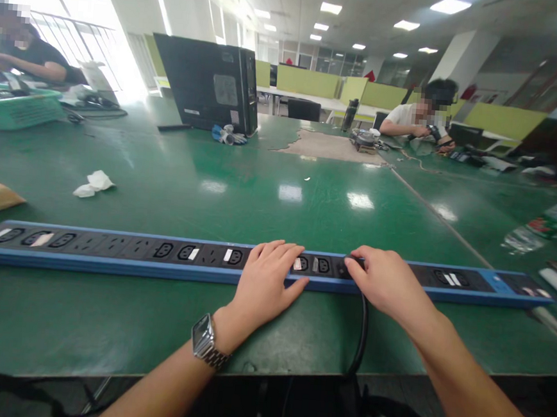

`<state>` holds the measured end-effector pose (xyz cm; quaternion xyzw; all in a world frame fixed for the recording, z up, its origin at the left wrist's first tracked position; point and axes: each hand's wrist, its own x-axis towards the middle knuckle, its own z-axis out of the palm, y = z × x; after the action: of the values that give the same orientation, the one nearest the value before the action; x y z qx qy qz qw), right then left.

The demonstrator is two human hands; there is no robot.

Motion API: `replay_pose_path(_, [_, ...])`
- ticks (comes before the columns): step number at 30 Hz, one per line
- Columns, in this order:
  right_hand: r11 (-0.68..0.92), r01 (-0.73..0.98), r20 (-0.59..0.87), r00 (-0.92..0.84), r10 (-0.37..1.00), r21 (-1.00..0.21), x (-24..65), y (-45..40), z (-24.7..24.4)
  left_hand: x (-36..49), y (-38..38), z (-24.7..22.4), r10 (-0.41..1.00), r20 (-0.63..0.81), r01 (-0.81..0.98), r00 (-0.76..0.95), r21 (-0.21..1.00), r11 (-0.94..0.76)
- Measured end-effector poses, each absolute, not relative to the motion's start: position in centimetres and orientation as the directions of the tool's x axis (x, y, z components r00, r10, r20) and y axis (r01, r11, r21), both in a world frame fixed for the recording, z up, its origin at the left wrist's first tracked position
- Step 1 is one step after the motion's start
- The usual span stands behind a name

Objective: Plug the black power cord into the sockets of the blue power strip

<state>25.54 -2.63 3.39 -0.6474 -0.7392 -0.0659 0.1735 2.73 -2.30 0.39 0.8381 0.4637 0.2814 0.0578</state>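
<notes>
Power strip (126, 245) lengthwise on table (240, 199), left end cut off. Left hand (267, 278) laid across it, thumb apart, hiding part. Right hand (385, 278) clamped on plug (361, 262), mostly covered; seating unclear. Cord (362, 337) lost below edge.

There was one power strip (110, 268), with more than ten sockets (163, 250) showing; the hands hid the exact number. The person had two hands, one left hand (266, 272) and one right hand (389, 278), one watch (203, 335) and, at the right hand, one black cable (363, 327). Two other people were in view, one on the left (46, 62) and one on the right (401, 118). The table (186, 208) bore one computer case (191, 86), one green basket (26, 111), one clear bottle (545, 224) and one dark bottle (349, 115). At least ten ceiling lights (450, 5) showed.
</notes>
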Motion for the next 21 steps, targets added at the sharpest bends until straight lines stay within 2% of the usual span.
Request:
replay_pose_path(9, [0.085,0.994,0.173,-0.096,0.98,0.067,23.2,-2.3,4.5,2.8,-2.3,0.5,0.803,0.405,0.754,0.437,0.322,-0.572])
replay_pose_path(11, [0.117,0.993,0.159,-0.119,0.98,0.023,23.2,-2.3,5.4,2.7,-2.3,0.5,0.804,0.403,0.756,0.437,0.32,-0.571])
replay_pose_path(13, [0.129,0.987,0.22,-0.106,0.97,-0.092,24.2,-2.6,7.2,2.7,-2.3,0.5,0.806,0.393,0.755,0.441,0.322,-0.571])
replay_pose_path(15, [0.097,0.971,0.333,-0.019,0.943,-0.218,26.4,-3.2,9.5,2.7,-2.2,0.6,0.81,0.383,0.755,0.445,0.326,-0.569])
replay_pose_path(17, [0.036,0.957,0.387,0.083,0.918,-0.289,29.5,-3.7,11.4,2.7,-2.2,0.6,0.81,0.38,0.755,0.446,0.326,-0.568])
replay_pose_path(21, [-0.077,0.98,0.215,0.117,0.97,-0.185,36.6,-3.6,10.6,2.7,-2.2,0.5,0.811,0.386,0.764,0.439,0.314,-0.563])
